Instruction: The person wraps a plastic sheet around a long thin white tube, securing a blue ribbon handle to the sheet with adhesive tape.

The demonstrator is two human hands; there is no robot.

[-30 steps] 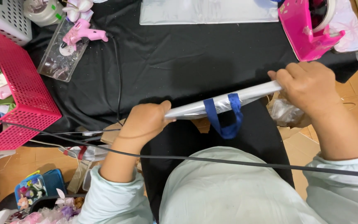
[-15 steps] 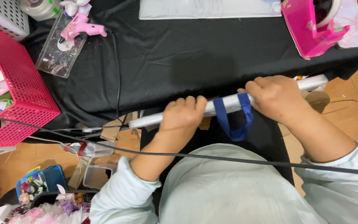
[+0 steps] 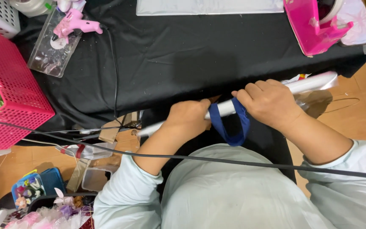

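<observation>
Left hand (image 3: 189, 118): fingers curled tight around a rolled white sheet (image 3: 223, 108), gripping it near its lower left end. Right hand (image 3: 270, 104): clenched over the same roll, further toward its upper right end. The roll lies slanted at the near edge of the worktop (image 3: 183, 63), which is draped in black cloth. A dark blue ribbon loop (image 3: 234, 129) hangs from the roll between both hands. Upper left on the worktop: pink glue gun (image 3: 75, 23) resting on a clear tray. Left edge: red perforated basket (image 3: 9, 91). Upper right: pink tape dispenser (image 3: 314, 25).
</observation>
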